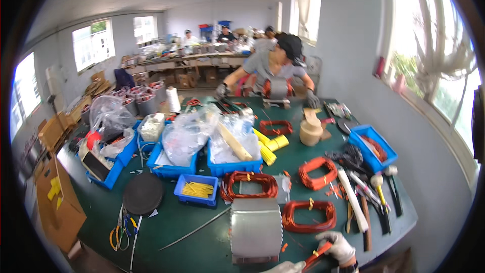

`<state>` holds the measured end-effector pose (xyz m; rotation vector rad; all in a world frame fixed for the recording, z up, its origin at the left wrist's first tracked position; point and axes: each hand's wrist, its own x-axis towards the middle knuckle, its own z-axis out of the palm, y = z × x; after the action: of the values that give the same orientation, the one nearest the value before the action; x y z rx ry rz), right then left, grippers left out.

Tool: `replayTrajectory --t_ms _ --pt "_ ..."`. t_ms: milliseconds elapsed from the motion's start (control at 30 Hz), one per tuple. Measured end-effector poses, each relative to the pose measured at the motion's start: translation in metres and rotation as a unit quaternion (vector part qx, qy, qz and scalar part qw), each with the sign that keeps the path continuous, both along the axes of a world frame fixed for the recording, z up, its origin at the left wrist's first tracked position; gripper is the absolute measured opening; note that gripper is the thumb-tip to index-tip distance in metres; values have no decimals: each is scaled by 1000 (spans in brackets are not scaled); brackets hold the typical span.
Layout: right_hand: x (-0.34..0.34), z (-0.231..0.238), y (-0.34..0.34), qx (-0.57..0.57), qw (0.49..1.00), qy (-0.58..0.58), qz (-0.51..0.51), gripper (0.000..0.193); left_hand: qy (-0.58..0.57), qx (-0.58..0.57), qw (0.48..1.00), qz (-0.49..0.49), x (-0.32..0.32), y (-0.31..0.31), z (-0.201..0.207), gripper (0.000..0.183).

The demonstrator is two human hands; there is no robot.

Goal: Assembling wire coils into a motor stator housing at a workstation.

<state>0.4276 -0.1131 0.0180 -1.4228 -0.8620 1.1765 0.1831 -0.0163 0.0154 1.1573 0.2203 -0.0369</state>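
Note:
My right hand, in a white glove, is at the near edge of the green table, closed around a short orange-red strip that slants down to the left. Only the gloved top of my left hand shows at the bottom edge, close to the strip's lower end; its grip is hidden. Just left of both hands stands a grey metal stator cylinder. A coil of copper wire lies flat right behind my right hand.
More copper coils lie mid-table. Blue bins and plastic bags fill the left and middle, beside a black disc. Hand tools crowd the right edge. A person works on another stator at the far end.

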Motion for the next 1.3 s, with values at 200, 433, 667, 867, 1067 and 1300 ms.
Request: replayTrajectory --t_ms 200,433,667,867,1067,1300 --pt "18 8 10 20 994 -27 108 50 -47 -152 986 44 5 7 -10 64" --pt "24 7 2 75 982 168 37 59 -128 -218 968 4 23 9 -3 64" --pt "3 19 13 13 999 40 23 53 -96 -353 931 6 13 9 -17 69" --pt "-2 13 10 42 981 -185 -48 45 -31 -204 971 120 13 -3 -5 67" --pt "-35 0 27 140 933 -48 -328 25 -83 -21 996 23 19 -24 -10 55" --pt "-18 9 36 98 859 -211 -456 24 -142 2 990 26 36 -29 -16 58"
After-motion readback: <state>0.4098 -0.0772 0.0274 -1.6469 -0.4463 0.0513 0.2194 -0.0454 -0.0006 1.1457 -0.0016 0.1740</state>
